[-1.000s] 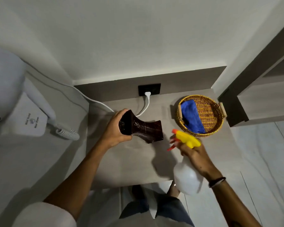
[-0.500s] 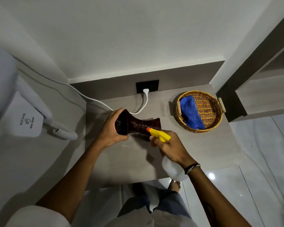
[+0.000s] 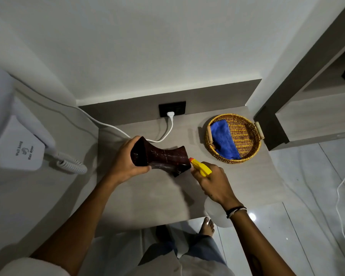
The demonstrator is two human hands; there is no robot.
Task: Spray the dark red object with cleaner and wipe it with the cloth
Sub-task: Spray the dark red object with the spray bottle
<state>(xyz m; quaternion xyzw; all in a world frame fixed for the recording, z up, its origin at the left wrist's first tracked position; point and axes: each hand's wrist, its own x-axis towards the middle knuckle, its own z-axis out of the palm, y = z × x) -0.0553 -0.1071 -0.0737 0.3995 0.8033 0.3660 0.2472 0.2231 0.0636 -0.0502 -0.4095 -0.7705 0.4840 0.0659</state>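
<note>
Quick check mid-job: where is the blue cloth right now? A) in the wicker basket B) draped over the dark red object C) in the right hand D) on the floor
A: the blue cloth lies in the wicker basket, untouched by either hand.

Tilted dark red vase (image 3: 163, 157), basketed blue cloth (image 3: 223, 140)

Left hand (image 3: 126, 164) gripping, right hand (image 3: 211, 182) clenched, forearms converging

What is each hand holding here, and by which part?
The left hand grips the dark red object by its wide left end. The right hand holds the spray bottle at its neck, below the yellow head.
</note>
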